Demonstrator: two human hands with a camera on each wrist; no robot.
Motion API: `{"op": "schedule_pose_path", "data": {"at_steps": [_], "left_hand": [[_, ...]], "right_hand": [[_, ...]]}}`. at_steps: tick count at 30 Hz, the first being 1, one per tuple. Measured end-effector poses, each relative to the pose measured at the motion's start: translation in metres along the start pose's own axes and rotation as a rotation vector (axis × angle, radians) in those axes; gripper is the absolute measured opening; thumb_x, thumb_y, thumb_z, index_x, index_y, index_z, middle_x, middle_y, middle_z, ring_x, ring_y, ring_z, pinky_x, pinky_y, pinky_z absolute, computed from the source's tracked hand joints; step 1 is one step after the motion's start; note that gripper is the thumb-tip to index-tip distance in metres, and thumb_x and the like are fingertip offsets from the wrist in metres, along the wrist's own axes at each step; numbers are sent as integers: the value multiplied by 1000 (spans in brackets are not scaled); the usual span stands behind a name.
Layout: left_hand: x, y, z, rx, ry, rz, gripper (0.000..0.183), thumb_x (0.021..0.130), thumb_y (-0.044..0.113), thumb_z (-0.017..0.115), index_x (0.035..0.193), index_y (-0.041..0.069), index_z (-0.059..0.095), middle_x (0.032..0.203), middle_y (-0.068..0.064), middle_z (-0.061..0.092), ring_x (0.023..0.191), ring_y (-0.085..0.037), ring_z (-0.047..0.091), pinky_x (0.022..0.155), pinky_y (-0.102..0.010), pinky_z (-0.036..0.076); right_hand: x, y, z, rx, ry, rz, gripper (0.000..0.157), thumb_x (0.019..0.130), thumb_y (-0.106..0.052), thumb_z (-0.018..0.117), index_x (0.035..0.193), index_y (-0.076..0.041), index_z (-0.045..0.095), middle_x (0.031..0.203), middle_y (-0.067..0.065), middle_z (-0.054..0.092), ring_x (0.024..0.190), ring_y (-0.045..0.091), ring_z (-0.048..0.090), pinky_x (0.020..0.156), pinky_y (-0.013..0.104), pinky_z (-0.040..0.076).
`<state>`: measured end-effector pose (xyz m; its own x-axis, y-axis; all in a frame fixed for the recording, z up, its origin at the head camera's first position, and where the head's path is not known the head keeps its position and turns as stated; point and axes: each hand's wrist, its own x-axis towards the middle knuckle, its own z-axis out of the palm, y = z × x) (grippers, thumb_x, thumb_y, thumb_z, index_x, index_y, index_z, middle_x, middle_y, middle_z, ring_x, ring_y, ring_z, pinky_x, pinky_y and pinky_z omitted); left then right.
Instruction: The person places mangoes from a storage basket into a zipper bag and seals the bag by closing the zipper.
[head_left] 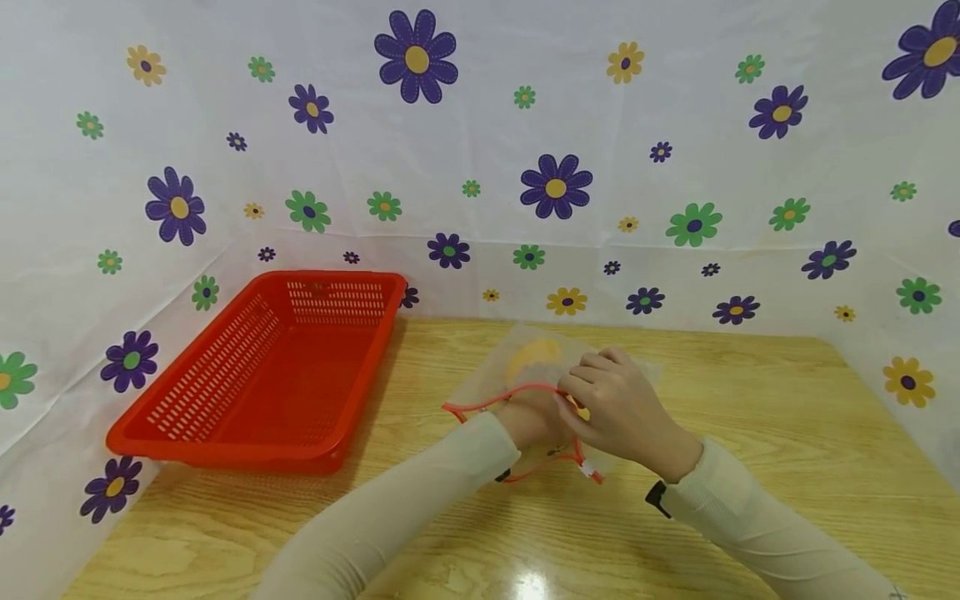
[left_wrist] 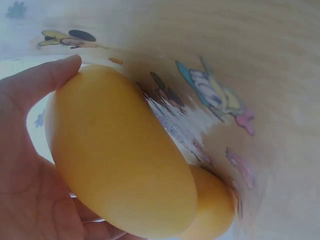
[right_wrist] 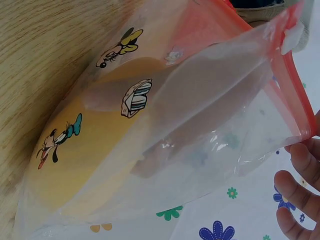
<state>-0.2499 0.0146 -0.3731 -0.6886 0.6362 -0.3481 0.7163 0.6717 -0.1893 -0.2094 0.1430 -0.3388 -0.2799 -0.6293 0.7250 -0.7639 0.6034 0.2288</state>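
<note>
A clear zip bag with printed cartoon figures and a red zip edge lies on the table, its mouth spread apart. Reaching in through that mouth is my left hand, partly veiled by the plastic. In the left wrist view, its thumb and fingers curl round a smooth yellow mango inside the bag. A second mango lies beside it, mostly hidden behind the first. My right hand pinches the red edge at the bag's right side. A white slider hangs at the near end of the zip.
To the left stands a red plastic basket with slotted walls and nothing visible in it. A white cloth with printed flowers rises behind and beside the wooden table.
</note>
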Motion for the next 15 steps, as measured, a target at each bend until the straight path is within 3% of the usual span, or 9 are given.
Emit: {"op": "schedule_pose_path", "data": {"at_steps": [2,4,9,14,15], "left_hand": [[0,-1,1,-214,28,-47,37,97,16,44,60,16,41,55,9,32,51,-4,28,48,-14,22],[-1,-1,3,-265,27,-47,38,96,15,45,58,16,41,53,9,34,49,-4,29,46,-14,23],[-3,1,4,-482,14,-132,38,95,16,49,57,14,45,49,7,37,43,-6,32,42,-16,26],[-3,3,3,-501,50,-154,38,94,16,51,57,16,42,50,7,35,45,-6,31,43,-17,26],[-2,2,3,-460,58,-138,38,94,18,51,57,16,41,51,8,35,47,-5,31,45,-16,26]], "right_hand": [[0,0,0,2,1,0,10,71,-14,69,67,-12,60,58,-3,59,59,13,49,66,34,42],[0,0,0,4,4,0,11,71,-14,68,67,-12,59,57,-4,57,59,13,47,65,33,42],[-1,0,1,0,4,0,11,71,-13,68,66,-12,58,56,-4,54,59,13,46,64,33,40],[-1,-1,1,-2,3,3,11,71,-13,69,67,-12,59,56,-4,55,59,13,46,64,33,40],[-1,-1,1,-2,3,3,11,71,-13,69,67,-12,59,56,-4,55,59,13,46,64,33,40]]}}
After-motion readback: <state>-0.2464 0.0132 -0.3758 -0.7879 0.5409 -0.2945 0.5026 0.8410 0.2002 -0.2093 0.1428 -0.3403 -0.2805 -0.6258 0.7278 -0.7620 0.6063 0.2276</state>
